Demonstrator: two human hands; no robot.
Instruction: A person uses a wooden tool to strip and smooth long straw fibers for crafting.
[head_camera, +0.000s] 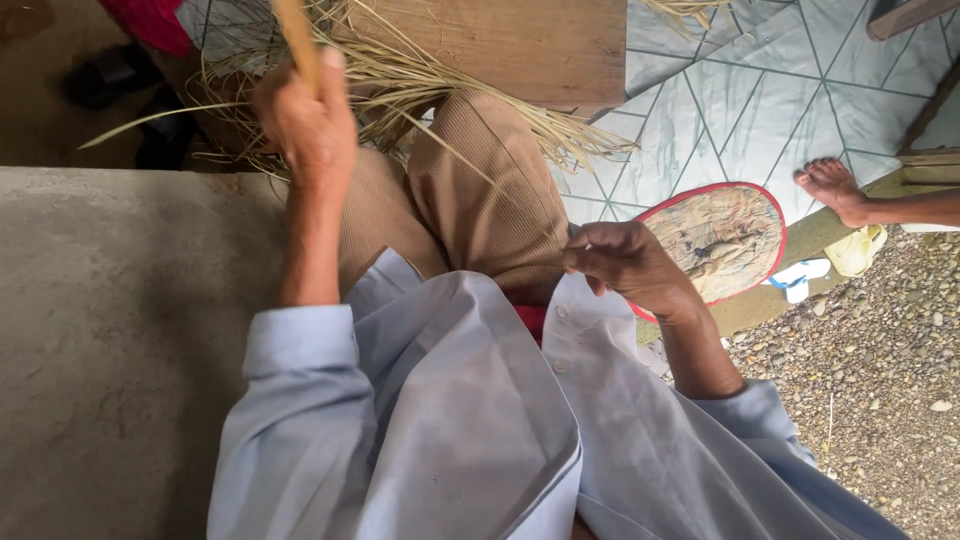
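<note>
My left hand (308, 120) is stretched forward and closed around a flat tan strip (297, 35) that runs up out of the top of the view. Beyond it lies a loose bundle of dry straw-coloured fibres (420, 85), spread over my brown ribbed trousers (480, 200) and a wooden plank (530, 45). My right hand (625, 265) rests by my right thigh with fingertips pinched together; a thin fibre seems held between them. Pale blue shirt sleeves cover both arms.
I sit on a grey concrete ledge (110, 330). A round woven fan with a red rim (725, 235) lies on the patterned floor (760, 100). Another person's bare foot (835, 185) rests at the right. Gravel (870, 370) fills the lower right.
</note>
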